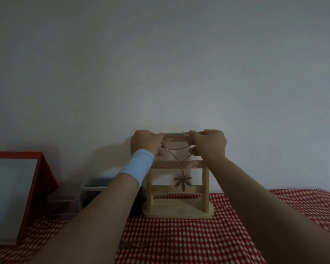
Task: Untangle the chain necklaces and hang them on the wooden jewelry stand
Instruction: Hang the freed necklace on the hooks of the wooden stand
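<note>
At the top bar of the stand, the left hand and right hand each pinch the necklace with curled fingers, its flower pendant dangling before the stand's middle rails; a hard tug could tip the stand, a loose pinch drop it.

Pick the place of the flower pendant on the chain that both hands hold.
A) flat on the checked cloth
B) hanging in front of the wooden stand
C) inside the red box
B: the flower pendant dangles from the chain before the wooden stand, while the left hand and right hand hold the chain at the top bar.
</note>
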Demonstrator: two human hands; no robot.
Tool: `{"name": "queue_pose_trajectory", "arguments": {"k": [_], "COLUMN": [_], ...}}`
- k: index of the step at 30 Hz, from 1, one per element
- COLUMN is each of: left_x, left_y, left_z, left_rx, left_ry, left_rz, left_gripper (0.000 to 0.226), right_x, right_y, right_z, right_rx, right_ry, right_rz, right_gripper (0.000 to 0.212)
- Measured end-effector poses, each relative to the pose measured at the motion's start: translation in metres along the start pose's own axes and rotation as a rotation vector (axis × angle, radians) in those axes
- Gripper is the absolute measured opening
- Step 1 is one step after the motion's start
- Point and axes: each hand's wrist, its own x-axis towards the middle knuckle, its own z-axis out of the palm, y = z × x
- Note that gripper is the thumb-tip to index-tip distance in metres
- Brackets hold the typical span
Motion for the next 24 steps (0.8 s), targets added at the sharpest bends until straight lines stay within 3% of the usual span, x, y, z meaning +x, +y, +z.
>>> {"name": "queue_pose_trajectory", "arguments": {"k": [4,14,18,24], "left_x": [0.000,-0.025,-0.023,-0.022], "left_y": [-0.017,-0.041,-0.043,-0.057], "left_z": [0.003,0.018,0.021,0.026], "left_rx": [0.084,0.203,0.269,0.283], "left_ry": [0.009,-0.280,-0.344,-0.307], "left_rz": [0.043,0.073,0.015,-0.026], "left_gripper": [0.029,0.011,0.016,0.035], "right_x": [-0.006,-0.033,-0.040,-0.045], "right_y": [0.011,0.042,0.046,0.065], "right_z": [0.004,0.014,0.018,0.034], "right_rx": [-0.127,-0.177,-0.187,-0.289], "right_ry": [-0.034,-0.233,-0.240,-0.227], "right_rz": [-0.009,0.051,0.080,0.096], "right_gripper": [0.027,0.014,0.007,0.025]}}
